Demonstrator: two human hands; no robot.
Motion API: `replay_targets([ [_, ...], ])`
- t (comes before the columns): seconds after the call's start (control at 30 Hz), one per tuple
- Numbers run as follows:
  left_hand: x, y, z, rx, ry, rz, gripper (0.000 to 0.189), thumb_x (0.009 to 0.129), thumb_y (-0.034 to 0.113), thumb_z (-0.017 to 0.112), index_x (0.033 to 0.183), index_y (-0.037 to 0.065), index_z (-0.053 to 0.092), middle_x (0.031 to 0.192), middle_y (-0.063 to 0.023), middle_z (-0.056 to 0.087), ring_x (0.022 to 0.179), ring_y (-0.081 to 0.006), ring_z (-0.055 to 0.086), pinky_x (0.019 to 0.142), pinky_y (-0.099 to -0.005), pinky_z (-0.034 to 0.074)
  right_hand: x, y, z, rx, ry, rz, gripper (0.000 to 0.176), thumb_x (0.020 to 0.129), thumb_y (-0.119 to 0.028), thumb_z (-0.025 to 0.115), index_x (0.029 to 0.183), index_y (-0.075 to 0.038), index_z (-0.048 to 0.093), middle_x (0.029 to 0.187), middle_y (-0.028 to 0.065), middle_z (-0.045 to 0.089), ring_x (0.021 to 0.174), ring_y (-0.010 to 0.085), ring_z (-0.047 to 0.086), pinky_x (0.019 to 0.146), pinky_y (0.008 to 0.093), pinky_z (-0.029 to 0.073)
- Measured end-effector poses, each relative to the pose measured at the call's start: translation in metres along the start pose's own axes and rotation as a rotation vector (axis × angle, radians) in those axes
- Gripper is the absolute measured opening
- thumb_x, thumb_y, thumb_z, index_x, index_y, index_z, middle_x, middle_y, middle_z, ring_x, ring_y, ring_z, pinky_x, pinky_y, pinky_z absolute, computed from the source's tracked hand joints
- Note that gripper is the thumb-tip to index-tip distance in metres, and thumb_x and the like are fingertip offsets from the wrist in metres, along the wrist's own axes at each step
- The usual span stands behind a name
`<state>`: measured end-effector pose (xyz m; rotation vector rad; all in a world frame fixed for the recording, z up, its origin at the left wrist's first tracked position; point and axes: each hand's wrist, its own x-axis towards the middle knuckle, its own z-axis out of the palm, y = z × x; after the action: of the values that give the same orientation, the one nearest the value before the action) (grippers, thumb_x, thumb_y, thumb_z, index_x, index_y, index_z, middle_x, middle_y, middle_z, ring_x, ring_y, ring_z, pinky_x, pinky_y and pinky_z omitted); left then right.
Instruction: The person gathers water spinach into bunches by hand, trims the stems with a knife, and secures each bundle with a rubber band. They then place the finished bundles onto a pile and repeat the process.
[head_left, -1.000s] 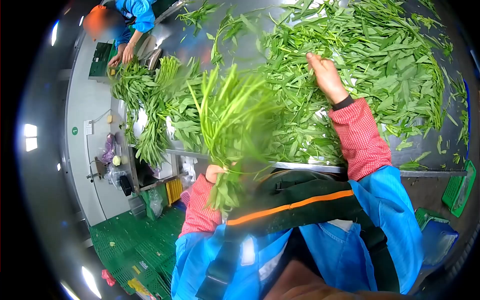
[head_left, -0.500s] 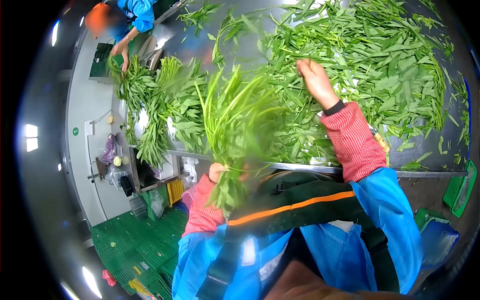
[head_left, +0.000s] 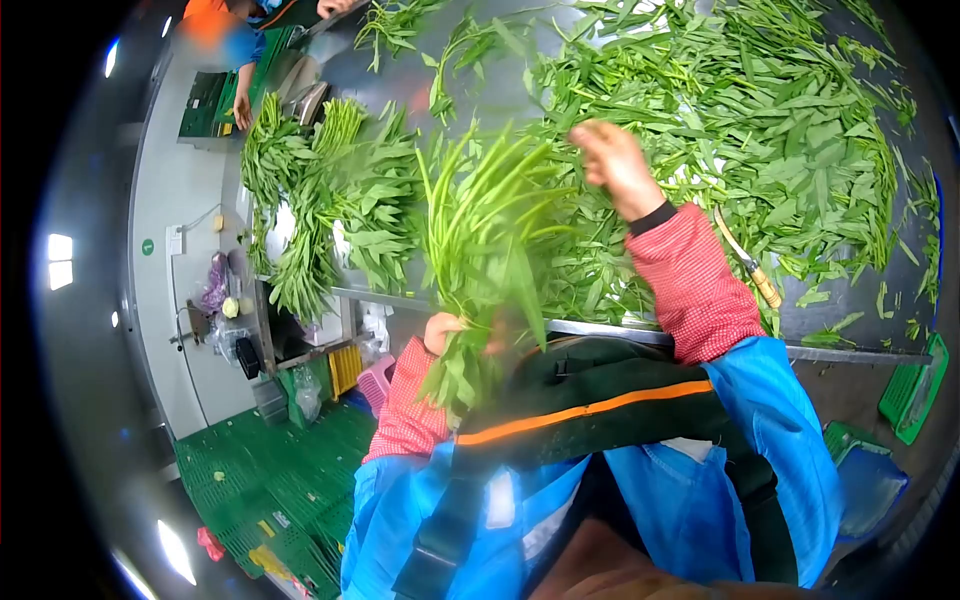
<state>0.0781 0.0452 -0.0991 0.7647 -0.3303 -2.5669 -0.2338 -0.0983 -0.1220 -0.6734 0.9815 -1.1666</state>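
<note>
A bunch of long-stemmed leafy greens [head_left: 490,220] stands with its pale stems up in front of me. My left hand [head_left: 443,333] is closed round its lower, leafy part at the table's near edge. My right hand [head_left: 612,165] is raised to the right of the stems, over a large pile of loose greens [head_left: 780,130]. Its fingers are bent and blurred, and whether they pinch anything cannot be made out. To the right of my right forearm, a curved knife with a wooden handle [head_left: 765,287] lies beside the pile.
Several bunches of greens [head_left: 310,190] lie on the metal table [head_left: 880,325] at the left. A co-worker in blue [head_left: 245,50] stands at the far left corner. Green crates [head_left: 270,480] cover the lower left floor. A green basket [head_left: 915,390] is at the right.
My right hand has moved slightly left, nearer the stems. The knife is now more fully visible. The co-worker's hands have come apart, away from the left bunches.
</note>
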Motion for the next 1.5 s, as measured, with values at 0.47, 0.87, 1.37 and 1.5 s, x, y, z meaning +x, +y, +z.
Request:
replay_targets([
  [0.47,0.021,0.02,0.039,0.394,0.462,0.141,0.059,0.076,0.01,0.063,0.131,0.0,0.045,0.119,-0.0137,0.06,0.106,-0.026,0.06,0.089,-0.0391,0.05,-0.036,0.014,0.027,-0.929,-0.138,-0.617,0.036,0.089,-0.026,0.062,0.11,0.002,0.057,0.071,-0.0009,0.058,0.057,0.0099,0.051,0.054,0.0256,0.044],
  [0.87,0.033,0.029,0.052,0.784,0.514,0.208,0.05,0.076,0.004,0.066,0.124,0.0,0.053,0.114,-0.0042,0.061,0.103,-0.0147,0.056,0.092,-0.0301,0.043,-0.049,-0.028,0.025,-0.769,-0.269,-0.26,0.057,0.079,-0.032,0.072,0.123,-0.001,0.052,0.076,0.0069,0.062,0.064,0.0204,0.059,0.059,0.0337,0.048],
  [1.37,0.033,0.052,0.069,1.115,0.551,0.149,0.038,0.074,0.0,0.062,0.112,-0.002,0.059,0.1,-0.0031,0.063,0.091,-0.0121,0.056,0.083,-0.0271,0.045,-0.026,0.029,0.013,-0.703,-0.007,-0.505,0.026,0.086,-0.013,0.056,0.111,-0.005,0.057,0.075,0.0196,0.063,0.067,0.0321,0.064,0.063,0.039,0.051],
  [1.5,0.024,0.051,0.062,0.918,0.577,0.186,0.041,0.075,0.0,0.062,0.116,-0.001,0.058,0.107,-0.0044,0.063,0.097,-0.0142,0.057,0.087,-0.0281,0.044,0.002,0.019,-0.028,-0.574,0.192,-0.477,0.022,0.09,-0.018,0.057,0.105,-0.003,0.051,0.061,0.0049,0.055,0.047,0.0151,0.049,0.042,0.0295,0.039],
])
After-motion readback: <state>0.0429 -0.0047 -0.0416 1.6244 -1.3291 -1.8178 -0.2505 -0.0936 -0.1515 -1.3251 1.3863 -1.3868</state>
